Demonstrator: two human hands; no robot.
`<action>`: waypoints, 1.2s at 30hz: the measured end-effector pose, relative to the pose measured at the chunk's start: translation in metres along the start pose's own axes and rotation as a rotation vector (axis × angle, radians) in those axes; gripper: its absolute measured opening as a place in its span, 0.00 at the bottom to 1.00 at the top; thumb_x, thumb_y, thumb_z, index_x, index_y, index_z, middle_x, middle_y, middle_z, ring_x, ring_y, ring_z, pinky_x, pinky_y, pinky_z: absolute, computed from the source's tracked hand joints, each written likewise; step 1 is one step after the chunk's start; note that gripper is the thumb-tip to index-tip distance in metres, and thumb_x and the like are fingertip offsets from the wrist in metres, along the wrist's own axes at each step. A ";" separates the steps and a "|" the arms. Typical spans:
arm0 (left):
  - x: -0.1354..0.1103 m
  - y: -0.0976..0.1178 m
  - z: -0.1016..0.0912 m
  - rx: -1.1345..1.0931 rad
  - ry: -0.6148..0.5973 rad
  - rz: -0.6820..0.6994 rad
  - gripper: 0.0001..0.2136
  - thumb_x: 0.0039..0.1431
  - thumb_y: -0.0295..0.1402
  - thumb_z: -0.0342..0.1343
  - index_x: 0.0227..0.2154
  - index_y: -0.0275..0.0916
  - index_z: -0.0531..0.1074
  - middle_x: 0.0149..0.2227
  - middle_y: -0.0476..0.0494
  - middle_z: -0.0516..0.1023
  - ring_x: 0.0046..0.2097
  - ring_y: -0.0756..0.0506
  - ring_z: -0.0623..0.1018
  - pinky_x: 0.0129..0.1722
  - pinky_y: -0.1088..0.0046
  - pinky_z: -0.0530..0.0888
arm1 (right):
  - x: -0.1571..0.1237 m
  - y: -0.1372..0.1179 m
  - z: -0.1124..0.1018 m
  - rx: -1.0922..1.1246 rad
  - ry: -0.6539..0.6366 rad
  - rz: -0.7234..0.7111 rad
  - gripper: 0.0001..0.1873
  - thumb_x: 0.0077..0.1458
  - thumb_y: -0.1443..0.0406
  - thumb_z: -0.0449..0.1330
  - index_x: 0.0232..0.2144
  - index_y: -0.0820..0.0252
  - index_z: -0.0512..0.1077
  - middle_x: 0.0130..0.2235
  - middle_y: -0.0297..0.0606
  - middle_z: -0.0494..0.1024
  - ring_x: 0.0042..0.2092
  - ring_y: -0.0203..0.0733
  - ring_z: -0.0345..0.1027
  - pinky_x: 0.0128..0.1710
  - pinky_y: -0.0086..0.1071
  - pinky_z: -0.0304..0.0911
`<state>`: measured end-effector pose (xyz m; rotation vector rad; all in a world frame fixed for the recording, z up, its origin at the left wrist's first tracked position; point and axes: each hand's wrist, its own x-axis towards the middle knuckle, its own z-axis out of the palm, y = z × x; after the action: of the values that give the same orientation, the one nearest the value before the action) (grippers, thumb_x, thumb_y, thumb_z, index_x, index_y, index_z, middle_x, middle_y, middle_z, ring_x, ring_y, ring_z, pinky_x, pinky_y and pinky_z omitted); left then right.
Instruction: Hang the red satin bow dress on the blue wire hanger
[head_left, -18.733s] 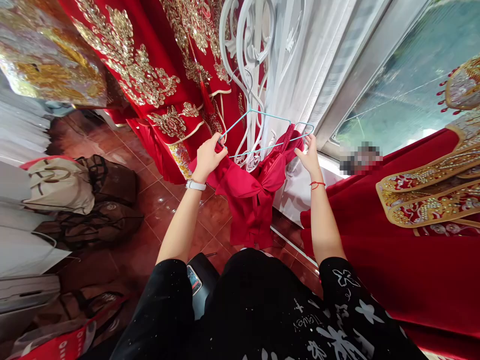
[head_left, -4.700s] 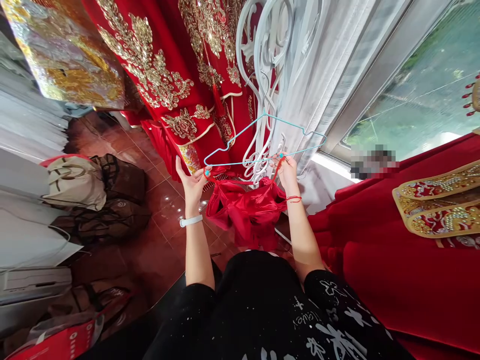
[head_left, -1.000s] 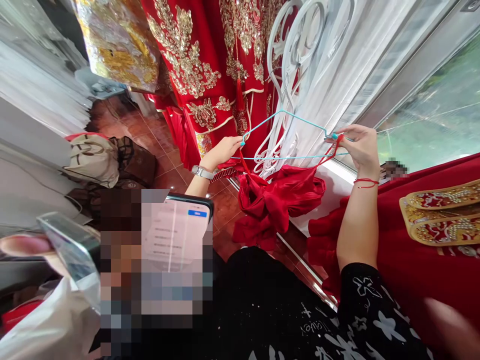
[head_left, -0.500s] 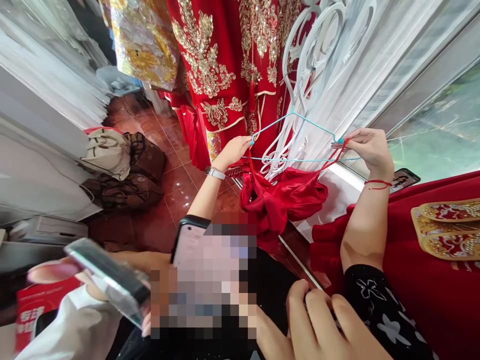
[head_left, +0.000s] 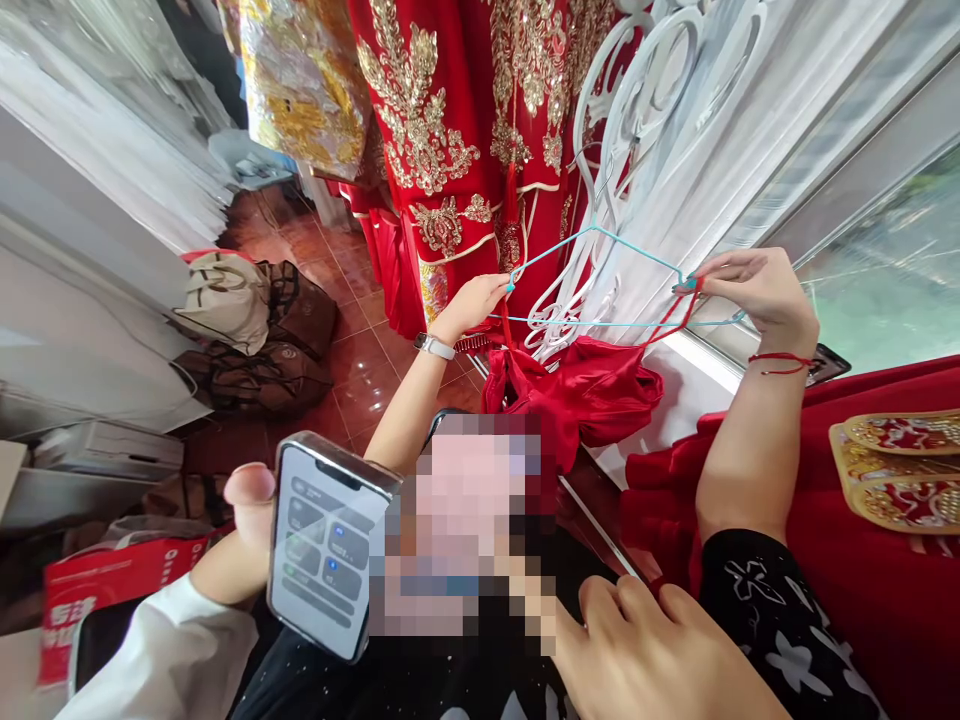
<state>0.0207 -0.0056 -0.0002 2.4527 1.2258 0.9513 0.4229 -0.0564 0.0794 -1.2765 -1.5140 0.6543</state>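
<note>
Glossy red garment (head_left: 600, 385), crumpled; both hands (head_left: 474, 305) (head_left: 766, 292) pinching thin straps (head_left: 679, 318) at angular blue hanger (head_left: 594, 228)

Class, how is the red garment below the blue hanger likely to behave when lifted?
The garment is likely floppy, since it sags in loose folds beneath the hanger. Its satiny sheen suggests it may feel slippery. It is probably light: the left hand and right hand seem merely to pinch its thin straps.
</note>
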 end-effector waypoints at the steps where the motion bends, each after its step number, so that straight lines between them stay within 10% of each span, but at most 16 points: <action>1: 0.000 0.000 0.000 -0.001 -0.015 0.002 0.15 0.75 0.34 0.46 0.33 0.38 0.73 0.36 0.41 0.81 0.41 0.44 0.79 0.48 0.69 0.71 | 0.000 0.000 0.000 0.009 -0.001 -0.016 0.07 0.45 0.74 0.73 0.25 0.60 0.81 0.28 0.46 0.84 0.31 0.46 0.82 0.35 0.37 0.76; 25: -0.002 -0.002 0.002 0.170 -0.011 -0.027 0.15 0.76 0.35 0.44 0.43 0.37 0.75 0.44 0.35 0.79 0.49 0.38 0.78 0.54 0.61 0.72 | -0.002 0.019 0.021 -0.165 0.017 -0.035 0.06 0.49 0.67 0.65 0.28 0.48 0.78 0.28 0.39 0.83 0.37 0.52 0.81 0.45 0.50 0.80; 33: -0.039 -0.044 0.033 -0.114 0.353 -0.102 0.28 0.72 0.45 0.54 0.69 0.43 0.58 0.66 0.31 0.66 0.68 0.37 0.67 0.68 0.53 0.65 | -0.006 0.028 0.046 -0.362 0.224 -0.226 0.17 0.46 0.74 0.59 0.39 0.57 0.78 0.42 0.42 0.83 0.48 0.46 0.77 0.57 0.44 0.72; 36: -0.074 -0.069 0.054 -0.401 0.220 -0.356 0.32 0.65 0.45 0.61 0.67 0.42 0.60 0.59 0.33 0.72 0.60 0.38 0.74 0.60 0.56 0.73 | -0.026 0.038 0.069 -0.401 0.496 -0.297 0.14 0.50 0.72 0.56 0.38 0.57 0.76 0.43 0.43 0.79 0.51 0.49 0.74 0.58 0.47 0.71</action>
<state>-0.0195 -0.0164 -0.1071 1.7900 1.3263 1.2384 0.3728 -0.0568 0.0137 -1.3427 -1.4050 -0.1664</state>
